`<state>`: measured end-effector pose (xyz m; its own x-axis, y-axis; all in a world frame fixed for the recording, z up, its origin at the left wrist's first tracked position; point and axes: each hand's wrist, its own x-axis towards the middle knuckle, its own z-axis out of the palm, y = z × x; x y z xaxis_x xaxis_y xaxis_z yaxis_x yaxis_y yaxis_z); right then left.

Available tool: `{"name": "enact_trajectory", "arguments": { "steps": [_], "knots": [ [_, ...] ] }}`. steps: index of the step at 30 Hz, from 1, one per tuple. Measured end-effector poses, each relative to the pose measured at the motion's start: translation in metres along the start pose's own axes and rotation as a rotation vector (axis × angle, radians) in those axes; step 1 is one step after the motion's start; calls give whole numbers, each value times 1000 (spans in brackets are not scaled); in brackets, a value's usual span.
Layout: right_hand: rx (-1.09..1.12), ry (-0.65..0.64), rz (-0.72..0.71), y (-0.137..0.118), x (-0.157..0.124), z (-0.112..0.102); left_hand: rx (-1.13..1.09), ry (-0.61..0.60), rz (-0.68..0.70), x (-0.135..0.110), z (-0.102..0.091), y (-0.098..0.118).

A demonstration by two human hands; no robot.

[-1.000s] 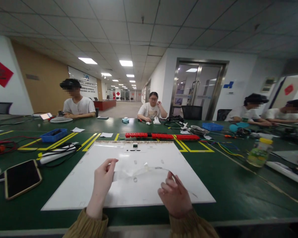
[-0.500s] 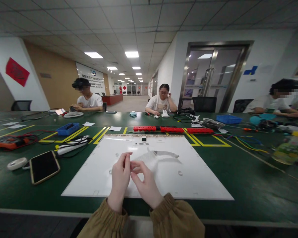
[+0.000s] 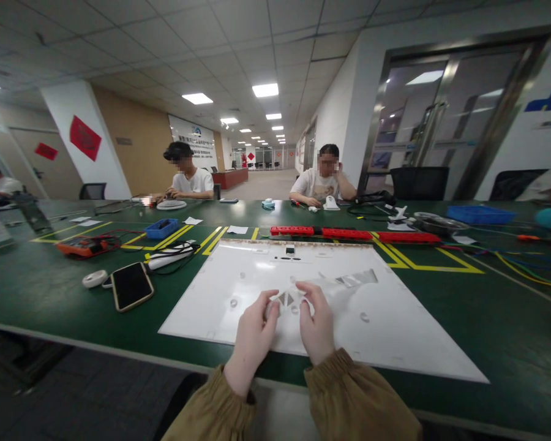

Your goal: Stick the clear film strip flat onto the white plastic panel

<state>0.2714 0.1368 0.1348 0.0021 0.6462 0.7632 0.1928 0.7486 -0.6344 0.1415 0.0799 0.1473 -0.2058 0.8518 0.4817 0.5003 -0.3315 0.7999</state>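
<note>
Both my hands hover over the near part of a large white panel (image 3: pixel 386 331) lying flat on the green table (image 3: pixel 41 288). My left hand (image 3: pixel 252 337) and my right hand (image 3: pixel 316 321) are close together, fingers pinched on a strip of clear film (image 3: pixel 344 280). The film is bunched between my fingertips and trails away to the right above the panel. Tan sleeves cover both wrists.
A phone (image 3: pixel 131 285), a white round part (image 3: pixel 94 278) and a white power strip (image 3: pixel 169 256) lie to the left. Red blocks (image 3: pixel 349 233) line the panel's far edge. Blue bins (image 3: pixel 161 228), wires and yellow floor-tape marks spread around. Other people sit across the table.
The view has swung left. My hands, wide apart a second ago with the film stretched between them, came together and now gather the film near the panel's front.
</note>
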Motion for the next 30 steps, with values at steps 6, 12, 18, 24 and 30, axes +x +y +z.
{"name": "enact_trajectory", "arguments": {
  "steps": [6,12,18,24,30],
  "knots": [
    [-46,-31,-24,-5,2,2,-75,146,-22,-7,-7,-2],
    [-72,-54,12,-7,0,0,-107,169,19,-6,-8,-1],
    [-36,-85,79,-9,0,0,-98,203,32,-7,-7,-8],
    [-11,-130,114,-7,-1,1,-43,166,1,-5,-4,-14],
    [12,-154,113,-8,-2,0,-10,-42,82,-5,1,-12]
  ]
}}
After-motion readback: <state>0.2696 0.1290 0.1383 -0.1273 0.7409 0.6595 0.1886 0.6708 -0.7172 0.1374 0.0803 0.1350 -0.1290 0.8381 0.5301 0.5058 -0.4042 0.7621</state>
